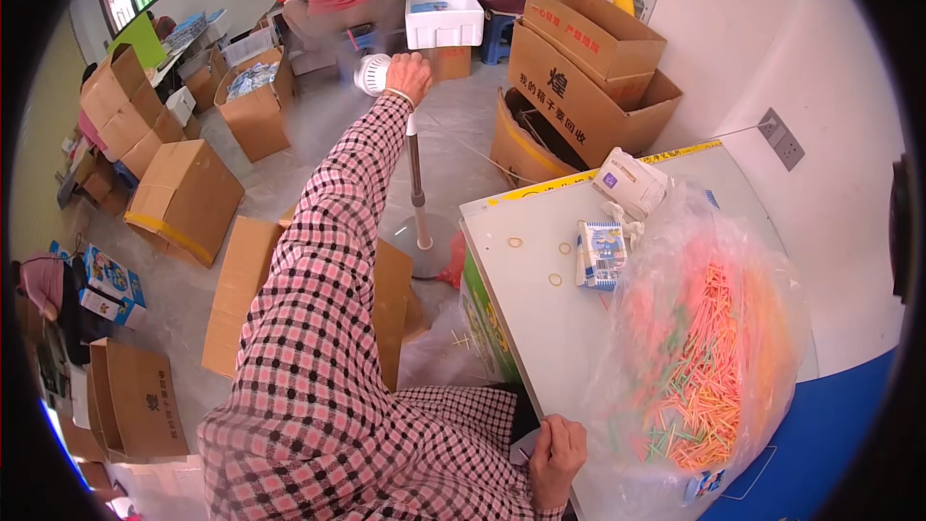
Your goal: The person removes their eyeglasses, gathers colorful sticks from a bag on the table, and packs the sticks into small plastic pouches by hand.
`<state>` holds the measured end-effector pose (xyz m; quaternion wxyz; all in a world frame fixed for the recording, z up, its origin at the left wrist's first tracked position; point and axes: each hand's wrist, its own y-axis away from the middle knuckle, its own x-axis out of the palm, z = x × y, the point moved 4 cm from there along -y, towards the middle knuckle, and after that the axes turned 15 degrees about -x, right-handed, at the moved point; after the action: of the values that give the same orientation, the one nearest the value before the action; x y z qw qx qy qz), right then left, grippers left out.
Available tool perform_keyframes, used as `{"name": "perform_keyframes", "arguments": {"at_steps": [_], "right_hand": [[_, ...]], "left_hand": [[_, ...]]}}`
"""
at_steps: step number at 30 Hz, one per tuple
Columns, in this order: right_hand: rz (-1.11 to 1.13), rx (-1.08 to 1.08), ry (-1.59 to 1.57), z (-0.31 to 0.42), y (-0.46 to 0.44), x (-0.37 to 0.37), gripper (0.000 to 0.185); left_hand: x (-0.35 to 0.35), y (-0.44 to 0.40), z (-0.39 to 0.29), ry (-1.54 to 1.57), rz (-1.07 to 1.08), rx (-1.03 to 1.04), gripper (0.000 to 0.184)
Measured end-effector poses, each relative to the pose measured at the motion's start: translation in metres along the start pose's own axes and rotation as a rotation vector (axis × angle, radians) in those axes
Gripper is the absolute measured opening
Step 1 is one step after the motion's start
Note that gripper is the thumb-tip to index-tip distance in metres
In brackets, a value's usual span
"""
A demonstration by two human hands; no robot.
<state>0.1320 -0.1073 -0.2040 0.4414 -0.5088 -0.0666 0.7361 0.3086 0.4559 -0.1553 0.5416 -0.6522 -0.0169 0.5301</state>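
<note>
My left hand point(410, 77) reaches far forward, fingers closed round the white motor housing of a standing electric fan point(371, 74). The fan's blades are a blur, and its pole point(416, 169) runs down to a round base. My right hand point(558, 455) is closed by the table's near edge; a pale scrap shows beside it, and what the fingers hold, if anything, is hidden. To its right, a large clear plastic bag point(627, 367) lies open on the table point(511, 299), filled with thin pink, orange and green sticks point(709, 376).
On the table lie a blue-and-white packet point(602, 256), a white box point(632, 183) and several rubber bands point(555, 280). Cardboard boxes stand on the floor at left point(185, 198) and ahead point(588, 87). Two people sit at the back near a white foam box point(444, 31).
</note>
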Motion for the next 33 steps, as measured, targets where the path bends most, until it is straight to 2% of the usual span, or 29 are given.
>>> {"name": "perform_keyframes", "arguments": {"at_steps": [6, 12, 15, 18, 19, 21, 23, 25, 28, 30, 33], "right_hand": [[-0.005, 0.006, 0.000, 0.001, 0.001, 0.001, 0.009], [-0.028, -0.014, 0.015, -0.002, 0.003, -0.003, 0.010], [-0.054, -0.020, 0.031, -0.006, 0.006, -0.013, 0.011], [-0.066, -0.012, 0.070, -0.003, 0.005, -0.023, 0.012], [-0.066, 0.006, 0.079, -0.003, 0.004, -0.024, 0.012], [-0.109, -0.026, 0.067, -0.001, 0.007, -0.024, 0.014], [-0.164, -0.039, 0.072, -0.001, 0.014, -0.029, 0.016], [-0.210, -0.030, 0.087, 0.002, 0.021, -0.035, 0.017], [-0.270, 0.021, 0.140, -0.001, 0.031, -0.047, 0.017], [-0.318, 0.038, 0.168, 0.000, 0.043, -0.057, 0.016], [-0.363, 0.080, 0.171, 0.001, 0.059, -0.069, 0.015]], "left_hand": [[0.005, -0.001, -0.004, -0.026, -0.028, 0.017, 0.018], [0.011, -0.004, 0.003, -0.026, -0.021, 0.008, 0.028], [-0.020, -0.003, -0.015, 0.042, 0.038, -0.025, 0.035], [-0.058, 0.002, -0.037, 0.247, -0.296, 0.072, 0.035], [-0.070, 0.001, -0.045, 0.262, -0.287, 0.083, 0.035], [-0.102, -0.002, -0.073, 0.557, -0.291, 0.063, 0.035], [-0.136, 0.003, -0.101, 0.865, -0.300, 0.180, 0.028], [-0.190, 0.032, -0.139, 1.025, -0.376, 0.301, 0.024], [-0.259, 0.081, -0.192, 1.215, -0.297, 0.437, 0.027], [-0.303, 0.118, -0.221, 1.325, -0.233, 0.658, 0.028], [-0.347, 0.164, -0.263, 1.479, -0.126, 0.855, 0.028]]}}
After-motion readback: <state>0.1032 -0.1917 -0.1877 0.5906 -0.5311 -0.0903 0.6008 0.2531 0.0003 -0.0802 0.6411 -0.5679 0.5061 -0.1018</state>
